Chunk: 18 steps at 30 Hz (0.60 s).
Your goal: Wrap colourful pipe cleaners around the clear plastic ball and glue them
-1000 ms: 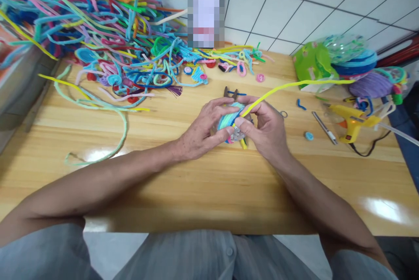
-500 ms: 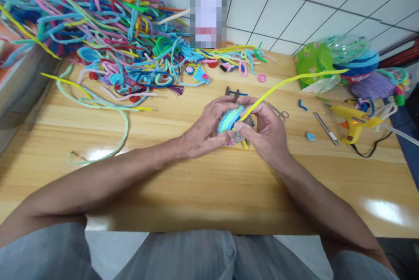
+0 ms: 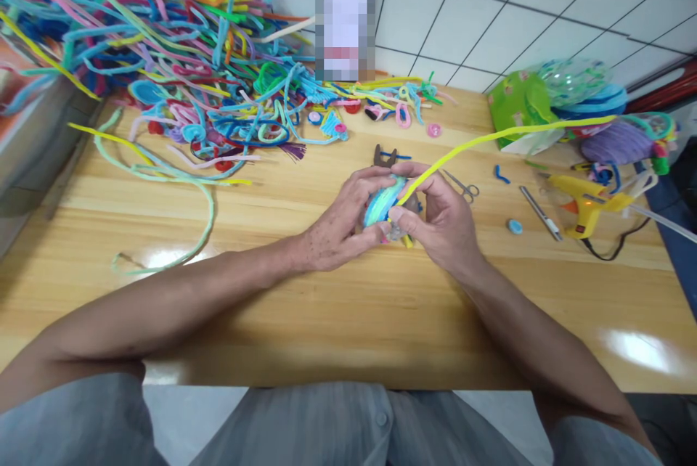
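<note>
Between my hands is a small rounded piece wrapped in blue and mint pipe cleaners (image 3: pixel 384 203), with a clear plastic-looking part at its right. My left hand (image 3: pixel 345 223) is closed around its left side, thumb along the near edge. On the other side my right hand (image 3: pixel 443 219) pinches it, with the thumb pressing beside a yellow pipe cleaner (image 3: pixel 484 139). That yellow strand comes out from under the right fingers and arcs up to the far right. Much of the wrapped piece is hidden by my fingers.
Pliers (image 3: pixel 385 155) lie just beyond my hands, and scissors (image 3: pixel 462 186) to their right. Further right are a craft knife (image 3: pixel 541 213), a blue cap (image 3: pixel 515 226) and a yellow glue gun (image 3: pixel 591 205). A heap of pipe cleaners (image 3: pixel 179 59) covers the back left.
The yellow pipe cleaner's free end has swung farther right. Both hands keep almost the same place and grip on the wrapped piece.
</note>
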Available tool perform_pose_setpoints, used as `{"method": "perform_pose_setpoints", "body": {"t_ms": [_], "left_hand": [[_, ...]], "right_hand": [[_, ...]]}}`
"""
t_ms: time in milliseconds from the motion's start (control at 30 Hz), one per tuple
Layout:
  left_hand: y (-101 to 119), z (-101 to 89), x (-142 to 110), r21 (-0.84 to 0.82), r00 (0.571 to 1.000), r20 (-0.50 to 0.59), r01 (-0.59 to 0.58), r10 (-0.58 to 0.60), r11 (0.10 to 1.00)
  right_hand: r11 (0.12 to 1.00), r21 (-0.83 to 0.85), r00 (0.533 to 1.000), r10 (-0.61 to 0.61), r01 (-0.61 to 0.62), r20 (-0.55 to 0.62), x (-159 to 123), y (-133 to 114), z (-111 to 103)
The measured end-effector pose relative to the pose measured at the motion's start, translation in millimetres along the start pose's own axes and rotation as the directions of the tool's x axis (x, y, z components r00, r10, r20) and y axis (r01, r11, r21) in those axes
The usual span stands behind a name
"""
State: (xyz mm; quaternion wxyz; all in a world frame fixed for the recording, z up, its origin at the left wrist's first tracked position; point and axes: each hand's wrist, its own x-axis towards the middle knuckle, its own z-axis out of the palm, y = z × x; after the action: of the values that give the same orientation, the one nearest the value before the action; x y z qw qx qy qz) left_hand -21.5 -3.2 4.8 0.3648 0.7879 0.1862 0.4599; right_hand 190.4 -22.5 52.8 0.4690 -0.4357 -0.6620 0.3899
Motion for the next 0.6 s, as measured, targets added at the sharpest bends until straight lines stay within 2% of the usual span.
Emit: {"method": "perform_pose_setpoints", "body": {"t_ms": [200, 400, 600], "left_hand": [[-1, 1.9, 0, 0.040, 1.000, -0.018, 0.014, -0.013, 0.999], [0, -2.5, 3, 0.118, 1.000, 0.017, 0.024, -0.026, 0.993], [1, -2.0, 2, 0.131, 1.000, 0.021, 0.000, -0.003, 0.991]], "right_hand": [[0.999, 0.019, 0.998, 0.035, -0.036, 0.042, 3, 2, -6], [0.979, 0.125, 0.984, 0.151, -0.161, 0.090, 11, 3, -15], [0.986, 0.129, 0.993, 0.095, -0.105, 0.075, 11, 2, -14]]}}
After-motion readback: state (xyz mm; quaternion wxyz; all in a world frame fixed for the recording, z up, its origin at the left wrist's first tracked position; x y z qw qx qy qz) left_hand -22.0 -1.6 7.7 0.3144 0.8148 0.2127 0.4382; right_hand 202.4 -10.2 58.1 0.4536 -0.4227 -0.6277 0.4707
